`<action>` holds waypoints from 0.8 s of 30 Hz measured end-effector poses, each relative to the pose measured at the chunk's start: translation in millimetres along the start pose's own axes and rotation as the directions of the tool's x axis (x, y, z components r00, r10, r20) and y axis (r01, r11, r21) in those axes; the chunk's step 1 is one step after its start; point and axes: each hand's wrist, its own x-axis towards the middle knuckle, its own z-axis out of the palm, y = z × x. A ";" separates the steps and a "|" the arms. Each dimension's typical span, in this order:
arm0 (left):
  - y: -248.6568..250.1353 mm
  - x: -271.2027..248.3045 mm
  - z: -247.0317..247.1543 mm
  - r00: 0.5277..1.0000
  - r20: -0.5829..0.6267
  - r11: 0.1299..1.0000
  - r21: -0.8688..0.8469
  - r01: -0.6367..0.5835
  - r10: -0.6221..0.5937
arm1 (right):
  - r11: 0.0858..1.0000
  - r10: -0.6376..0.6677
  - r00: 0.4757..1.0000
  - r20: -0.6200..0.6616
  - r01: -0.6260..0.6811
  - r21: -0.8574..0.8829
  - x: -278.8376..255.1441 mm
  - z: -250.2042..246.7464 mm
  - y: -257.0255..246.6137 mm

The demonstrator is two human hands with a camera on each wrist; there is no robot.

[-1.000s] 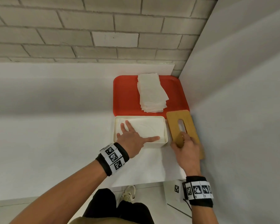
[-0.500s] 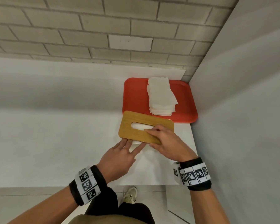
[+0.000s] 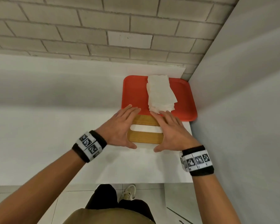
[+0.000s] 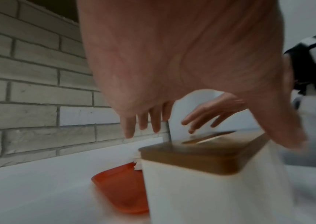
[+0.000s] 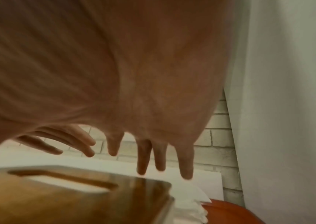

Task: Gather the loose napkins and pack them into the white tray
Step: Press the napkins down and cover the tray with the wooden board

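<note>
The white tray point(image 4: 201, 197) stands on the table with a slotted wooden lid point(image 3: 144, 138) on top, and white napkin point(image 3: 145, 128) shows through the slot. My left hand point(image 3: 128, 126) lies over the lid's left end and my right hand point(image 3: 171, 130) over its right end. Both have straight, spread fingers and hold nothing. In the wrist views the left fingers point(image 4: 130, 130) and right fingers point(image 5: 143, 159) are above the lid point(image 5: 76, 197), with a gap below them. A stack of loose napkins point(image 3: 160, 94) lies on the red tray point(image 3: 134, 94) just behind.
A plain grey wall point(image 3: 241, 110) stands close on the right, and a brick wall point(image 3: 87, 38) runs along the back. The white table's front edge point(image 3: 136, 181) is near my body. The red tray point(image 4: 122, 189) touches the back of the lidded tray.
The wooden lid lay right of the open tray with my left hand inside it. My right hand carried the lid over, and it now covers the tray, with both hands flat above.
</note>
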 end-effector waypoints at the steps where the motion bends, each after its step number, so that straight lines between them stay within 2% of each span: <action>1: -6.9 8.8 0.7 0.997 0.070 1.000 0.011 0.020 -0.021 | 1.000 0.026 0.998 0.059 -0.026 0.003 5.0 0.0 5.6; 2: -11.3 16.3 0.9 0.993 0.116 0.999 0.022 0.032 -0.034 | 0.999 0.045 0.994 0.095 -0.046 0.015 9.1 -0.4 11.4; 4: -14.5 27.1 2.8 0.991 0.132 0.999 0.038 0.029 -0.034 | 0.997 0.058 0.992 0.115 -0.064 0.048 15.0 -3.3 19.8; 9: -18.7 35.5 20.6 0.999 0.033 1.000 0.018 0.002 -0.003 | 0.997 0.026 0.997 0.079 -0.032 0.072 21.4 2.3 25.7; 13: -16.5 28.8 36.5 0.999 0.023 0.998 -0.051 0.029 -0.027 | 0.974 -0.003 1.000 0.018 -0.001 0.227 18.3 18.1 30.7; 15: -5.0 27.1 46.6 0.999 -0.025 0.999 0.018 0.041 -0.040 | 0.969 0.014 0.999 -0.050 -0.002 0.249 15.0 31.8 27.0; 16: -0.1 27.1 51.8 0.996 -0.074 0.997 0.049 0.056 -0.052 | 0.971 0.053 0.991 -0.123 -0.022 0.237 13.9 40.3 22.7; 19: 5.5 28.5 62.4 0.980 -0.186 0.994 0.070 0.086 -0.072 | 0.963 0.228 0.906 -0.356 -0.154 0.223 12.3 60.1 8.5; 21: 4.2 28.8 63.5 0.975 -0.211 0.993 0.083 0.082 -0.063 | 0.958 0.271 0.877 -0.396 -0.206 0.199 15.6 66.7 5.0; 24: 3.1 31.6 63.2 0.978 -0.202 0.990 0.114 0.077 -0.053 | 0.963 0.268 0.879 -0.395 -0.235 0.129 21.2 66.9 7.1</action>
